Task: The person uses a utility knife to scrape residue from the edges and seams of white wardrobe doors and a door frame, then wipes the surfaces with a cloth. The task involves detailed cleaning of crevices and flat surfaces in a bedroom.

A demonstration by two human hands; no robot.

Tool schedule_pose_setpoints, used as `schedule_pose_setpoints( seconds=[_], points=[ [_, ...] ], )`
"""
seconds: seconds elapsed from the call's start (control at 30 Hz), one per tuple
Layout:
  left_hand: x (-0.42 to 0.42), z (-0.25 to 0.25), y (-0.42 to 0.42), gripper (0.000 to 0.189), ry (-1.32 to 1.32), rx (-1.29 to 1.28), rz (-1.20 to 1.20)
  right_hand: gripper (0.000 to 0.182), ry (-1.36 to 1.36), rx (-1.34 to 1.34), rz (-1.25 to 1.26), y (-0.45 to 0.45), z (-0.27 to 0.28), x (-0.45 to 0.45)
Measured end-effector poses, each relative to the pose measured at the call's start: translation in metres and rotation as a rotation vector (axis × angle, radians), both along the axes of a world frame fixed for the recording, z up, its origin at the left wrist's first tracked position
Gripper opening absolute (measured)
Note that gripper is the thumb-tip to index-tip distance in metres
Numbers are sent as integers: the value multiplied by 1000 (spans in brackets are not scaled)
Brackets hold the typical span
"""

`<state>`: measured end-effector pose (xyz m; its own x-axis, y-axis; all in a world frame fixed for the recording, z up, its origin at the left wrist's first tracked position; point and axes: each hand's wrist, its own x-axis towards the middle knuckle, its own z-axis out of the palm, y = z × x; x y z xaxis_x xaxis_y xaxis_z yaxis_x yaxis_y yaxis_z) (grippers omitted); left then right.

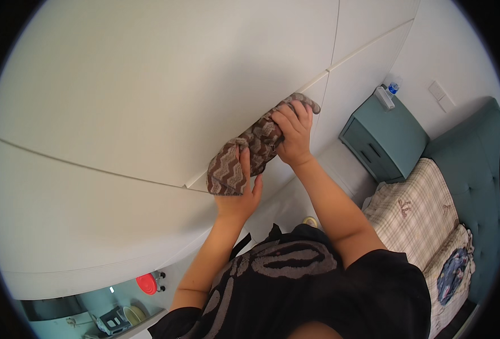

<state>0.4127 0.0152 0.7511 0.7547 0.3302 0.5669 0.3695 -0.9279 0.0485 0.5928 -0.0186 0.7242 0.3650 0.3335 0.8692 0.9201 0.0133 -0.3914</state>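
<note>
A brown and grey zigzag-patterned cloth (256, 137) lies bunched along the lower edge of a white cabinet door (148, 101). My left hand (239, 193) is at the cloth's lower left end, with a fold of it draped over part of the hand and some fingers hidden. My right hand (294, 129) grips the upper right part, its fingers curled over the fabric. Another end of the cloth sticks out past those fingers.
A teal nightstand (406, 131) with a bottle (393, 88) and a white box (384, 98) stands at right, beside a bed with a plaid cover (411, 203). A red round stool (147, 284) and a grey plastic stool (113, 322) are at lower left.
</note>
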Motion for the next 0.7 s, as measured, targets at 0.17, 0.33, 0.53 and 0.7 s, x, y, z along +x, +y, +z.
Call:
schedule_pose_setpoints(
  seconds=[0.17, 0.33, 0.53, 0.7],
  points=[
    [49, 7, -7, 67, 29, 16, -7, 39, -47, 70, -3, 1, -3, 50],
    [97, 6, -6, 70, 12, 37, -80, 41, -47, 25, -87, -8, -10, 113],
    [148, -3, -7, 69, -58, 40, -85, 37, -94, 20, -93, -11, -10, 145],
    [146, -2, -10, 66, -62, -54, -54, 33, -101, 20, -80, -10, -10, 144]
  ],
)
